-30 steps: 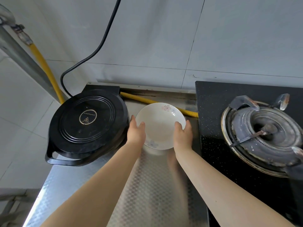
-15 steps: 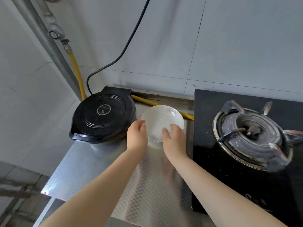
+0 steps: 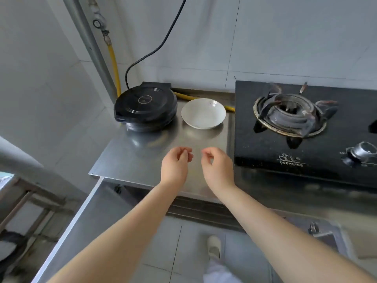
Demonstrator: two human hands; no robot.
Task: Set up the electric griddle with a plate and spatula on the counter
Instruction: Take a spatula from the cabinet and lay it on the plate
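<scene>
Plate (image 3: pixel 203 113) at centre frame, upright on the steel surface (image 3: pixel 142 158), just right of the closed griddle (image 3: pixel 145 106); likely light, stiff, glazed, breakable, so best held at opposite rims; round, no long axis; griddle handle points lower left. Left hand (image 3: pixel 175 162) and right hand (image 3: pixel 217 164) hover nearer, loosely curled, empty. No spatula in view.

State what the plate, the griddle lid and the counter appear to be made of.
Plate: likely glazed ceramic, glossy white with a faint floral print.
Griddle lid: black, semi-gloss, ringed; coated metal or plastic, unclear.
Counter: apparently stainless steel, silvery with blurred reflections.
</scene>
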